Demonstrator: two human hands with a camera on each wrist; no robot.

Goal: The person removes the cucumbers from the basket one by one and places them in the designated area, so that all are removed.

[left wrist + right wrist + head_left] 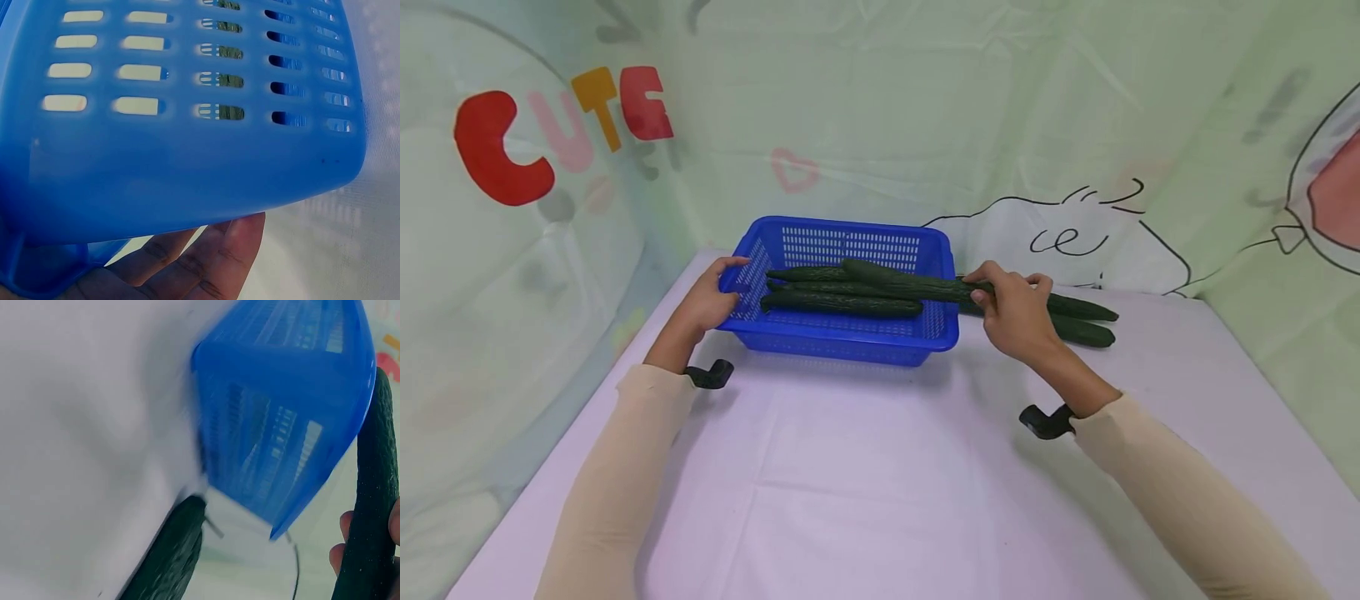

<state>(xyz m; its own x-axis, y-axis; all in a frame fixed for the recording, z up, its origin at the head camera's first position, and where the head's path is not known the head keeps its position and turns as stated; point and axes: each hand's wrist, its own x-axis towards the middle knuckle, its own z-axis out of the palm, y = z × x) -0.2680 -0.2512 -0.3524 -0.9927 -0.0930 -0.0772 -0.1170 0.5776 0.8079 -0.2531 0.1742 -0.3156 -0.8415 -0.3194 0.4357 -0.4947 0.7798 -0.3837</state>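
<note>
A blue perforated plastic basket (831, 343) stands toward the back of the table. At its left end, my left hand (706, 298) grips the rim; in the left wrist view the fingers (240, 244) bend around the basket's edge (150, 181). My right hand (1017, 315) holds a long dark green cucumber (910, 286) by one end, just right of the basket. The cucumber's far end reaches over the right rim, above several cucumbers (842, 305) lying inside. Beneath and beyond the right hand, two more cucumbers (1084, 331) lie on the table, partly hidden by it.
A white cloth covers the table (865, 483). Behind and at both sides hangs a pale green printed curtain (880, 108), close behind the basket. Each wrist carries a small black camera mount (1047, 422).
</note>
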